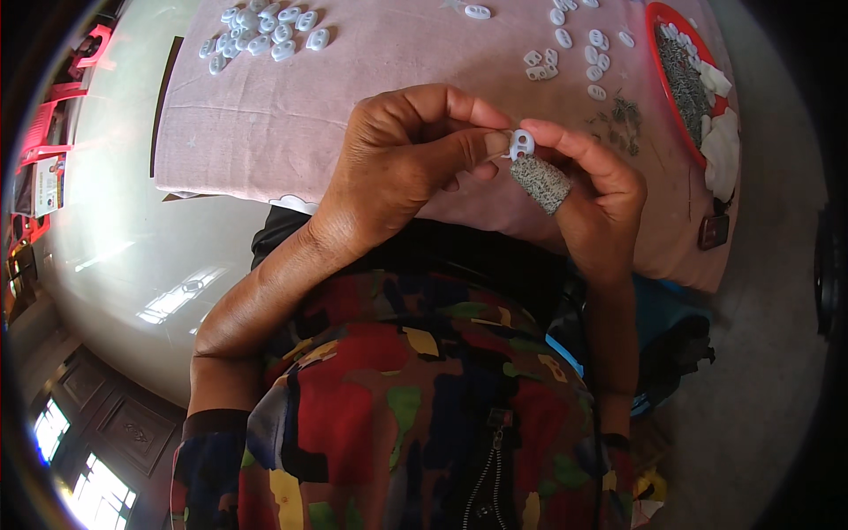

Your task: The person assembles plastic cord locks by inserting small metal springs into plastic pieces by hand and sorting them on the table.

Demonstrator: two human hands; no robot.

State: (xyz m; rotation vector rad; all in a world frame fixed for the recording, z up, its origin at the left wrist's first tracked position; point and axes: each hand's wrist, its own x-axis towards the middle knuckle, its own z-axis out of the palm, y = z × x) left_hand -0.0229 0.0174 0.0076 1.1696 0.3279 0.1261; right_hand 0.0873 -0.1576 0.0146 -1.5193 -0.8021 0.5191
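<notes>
Between both hands, above the near edge of the cloth-covered table, is a small white oval plastic piece with holes through it. My left hand pinches its left side with thumb and index finger. On the other side, my right hand grips it between the index fingertip and the thumb. A grey knitted sleeve covers the right thumb. Whether a small metal part is also between the fingers, I cannot make out.
A pile of white plastic pieces lies far left on the pink cloth. More loose pieces lie far right, by scattered small metal parts. A red basin holds metal parts, white pieces and cloth. A dark object rests at the right edge.
</notes>
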